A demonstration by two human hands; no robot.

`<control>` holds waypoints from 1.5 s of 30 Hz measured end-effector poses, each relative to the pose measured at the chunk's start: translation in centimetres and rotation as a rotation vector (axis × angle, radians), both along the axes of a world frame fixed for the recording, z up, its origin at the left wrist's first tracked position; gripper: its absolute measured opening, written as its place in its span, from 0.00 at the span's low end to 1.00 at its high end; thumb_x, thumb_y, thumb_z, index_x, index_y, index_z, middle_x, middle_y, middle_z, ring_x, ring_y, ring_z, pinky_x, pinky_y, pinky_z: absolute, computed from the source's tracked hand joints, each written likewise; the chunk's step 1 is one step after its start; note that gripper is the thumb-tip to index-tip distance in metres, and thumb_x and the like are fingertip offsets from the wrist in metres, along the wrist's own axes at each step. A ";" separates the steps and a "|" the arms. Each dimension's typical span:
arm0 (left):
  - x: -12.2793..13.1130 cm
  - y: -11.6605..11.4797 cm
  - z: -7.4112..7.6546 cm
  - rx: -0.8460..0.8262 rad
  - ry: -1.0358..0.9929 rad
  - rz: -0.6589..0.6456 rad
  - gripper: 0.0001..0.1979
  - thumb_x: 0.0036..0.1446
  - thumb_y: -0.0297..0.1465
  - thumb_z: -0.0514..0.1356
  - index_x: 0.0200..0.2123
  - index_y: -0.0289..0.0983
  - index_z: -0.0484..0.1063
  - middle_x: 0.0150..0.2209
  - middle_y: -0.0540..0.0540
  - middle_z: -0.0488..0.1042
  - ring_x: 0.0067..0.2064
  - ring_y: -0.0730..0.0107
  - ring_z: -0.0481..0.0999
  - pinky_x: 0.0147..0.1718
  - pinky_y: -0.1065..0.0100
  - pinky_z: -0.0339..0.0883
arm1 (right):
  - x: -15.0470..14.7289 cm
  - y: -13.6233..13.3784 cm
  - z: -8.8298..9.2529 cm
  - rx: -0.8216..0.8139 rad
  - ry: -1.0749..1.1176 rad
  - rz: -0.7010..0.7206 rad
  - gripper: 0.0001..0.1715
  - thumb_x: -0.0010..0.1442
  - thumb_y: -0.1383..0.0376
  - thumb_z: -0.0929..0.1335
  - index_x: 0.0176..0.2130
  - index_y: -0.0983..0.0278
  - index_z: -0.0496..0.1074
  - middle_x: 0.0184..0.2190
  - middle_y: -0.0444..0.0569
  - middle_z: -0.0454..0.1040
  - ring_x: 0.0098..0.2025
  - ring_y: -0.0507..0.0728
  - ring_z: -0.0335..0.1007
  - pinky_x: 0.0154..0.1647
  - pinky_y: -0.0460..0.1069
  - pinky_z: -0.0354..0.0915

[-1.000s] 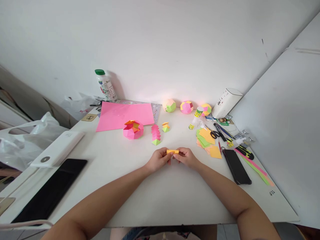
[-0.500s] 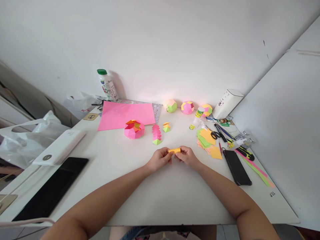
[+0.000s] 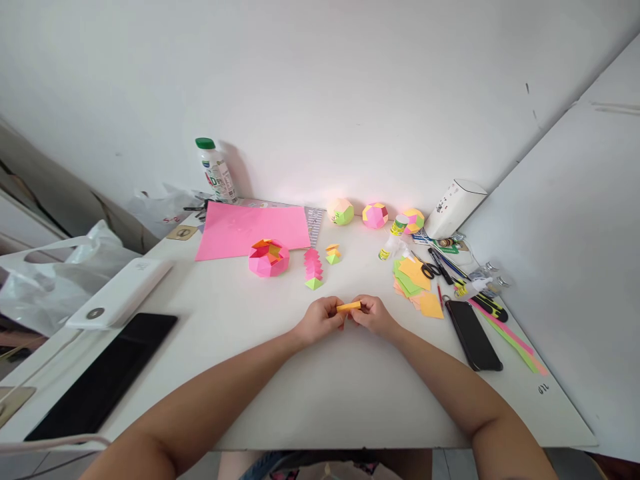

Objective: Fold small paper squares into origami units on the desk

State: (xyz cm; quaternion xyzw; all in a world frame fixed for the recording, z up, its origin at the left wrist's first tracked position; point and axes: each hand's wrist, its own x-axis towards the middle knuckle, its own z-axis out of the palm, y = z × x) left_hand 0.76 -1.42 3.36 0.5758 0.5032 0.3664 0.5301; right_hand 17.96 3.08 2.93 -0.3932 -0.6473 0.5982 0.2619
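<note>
Two hands [image 3: 319, 320], curled nearly closed, pinch a folded orange paper [image 3: 349, 307] by its ends over the tabletop [image 3: 320, 393], long axis left to right, slightly aslant; a pink zigzag piece [image 3: 313, 265] sits just beyond.

The ends of the folded orange paper [image 3: 349, 307] are hidden in the left hand [image 3: 321, 319] and right hand [image 3: 377, 317], and its finer creases are too small to make out. The bottom edge cuts off the left arm [image 3: 220, 388] and right arm [image 3: 450, 383]; the left edge crops the plastic bag [image 3: 100, 250], whose contents cannot be told, and the pale cable [image 3: 60, 441]. The pink sheet [image 3: 255, 227] covers part of the patterned sheet [image 3: 315, 221] beneath it, and the glue stick [image 3: 399, 227] hides part of the rightmost paper ball [image 3: 415, 219]. Lettering on the bottle [image 3: 217, 176] is too small to read.
</note>
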 end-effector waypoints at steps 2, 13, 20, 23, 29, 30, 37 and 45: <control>-0.1 0.1 -0.1 -0.023 -0.032 0.009 0.03 0.48 0.30 0.55 0.28 0.36 0.65 0.20 0.53 0.69 0.20 0.78 0.60 0.19 0.74 0.52 | 0.1 0.0 0.1 -0.003 0.003 -0.020 0.03 0.49 0.67 0.66 0.27 0.65 0.67 0.22 0.42 0.68 0.22 0.48 0.61 0.22 0.44 0.57; -0.4 0.4 -0.7 -0.032 -0.170 0.025 0.06 0.52 0.34 0.54 0.29 0.36 0.63 0.18 0.55 0.66 0.18 0.80 0.56 0.19 0.74 0.49 | 0.6 0.5 0.1 -0.014 0.135 -0.005 0.09 0.56 0.60 0.65 0.35 0.63 0.64 0.24 0.42 0.68 0.23 0.49 0.64 0.21 0.44 0.58; -0.2 0.2 -0.1 -0.048 -0.101 0.005 0.04 0.48 0.30 0.55 0.29 0.36 0.66 0.19 0.53 0.68 0.20 0.77 0.61 0.20 0.74 0.52 | 0.5 0.4 0.1 0.034 -0.015 0.078 0.14 0.54 0.56 0.67 0.31 0.66 0.70 0.29 0.46 0.71 0.25 0.49 0.63 0.25 0.45 0.59; -0.2 0.1 -0.2 -0.055 -0.102 0.009 0.03 0.48 0.29 0.55 0.29 0.36 0.65 0.19 0.54 0.68 0.20 0.77 0.62 0.21 0.73 0.53 | 0.6 0.4 0.0 0.003 0.016 0.030 0.13 0.53 0.57 0.67 0.30 0.66 0.70 0.27 0.46 0.72 0.24 0.49 0.63 0.24 0.45 0.59; -0.3 0.3 -0.8 -0.043 -0.188 0.057 0.06 0.53 0.33 0.54 0.29 0.36 0.62 0.18 0.54 0.67 0.22 0.76 0.64 0.24 0.72 0.56 | 0.8 0.8 0.1 -0.051 0.133 -0.109 0.12 0.52 0.59 0.67 0.26 0.66 0.68 0.24 0.45 0.71 0.21 0.49 0.62 0.22 0.46 0.59; -0.3 0.3 -0.8 -0.037 -0.202 0.064 0.06 0.54 0.33 0.53 0.29 0.36 0.61 0.19 0.53 0.68 0.22 0.76 0.64 0.25 0.72 0.56 | 0.8 0.9 0.1 -0.062 0.150 -0.130 0.12 0.52 0.59 0.66 0.26 0.65 0.67 0.23 0.45 0.70 0.21 0.49 0.62 0.21 0.46 0.59; 0.1 0.7 -1.2 0.009 -0.437 0.117 0.16 0.52 0.41 0.59 0.30 0.39 0.55 0.31 0.49 0.72 0.36 0.70 0.73 0.37 0.67 0.63 | 0.2 0.8 -0.2 -0.019 0.002 -0.077 0.12 0.53 0.58 0.66 0.26 0.65 0.66 0.23 0.44 0.69 0.21 0.48 0.61 0.20 0.45 0.57; 0.3 1.1 -2.2 0.042 -0.317 0.203 0.18 0.51 0.42 0.59 0.28 0.39 0.52 0.28 0.51 0.70 0.31 0.74 0.71 0.30 0.70 0.61 | 0.6 0.8 0.0 -0.041 0.009 -0.030 0.11 0.53 0.59 0.66 0.27 0.65 0.67 0.25 0.45 0.70 0.22 0.49 0.62 0.22 0.45 0.59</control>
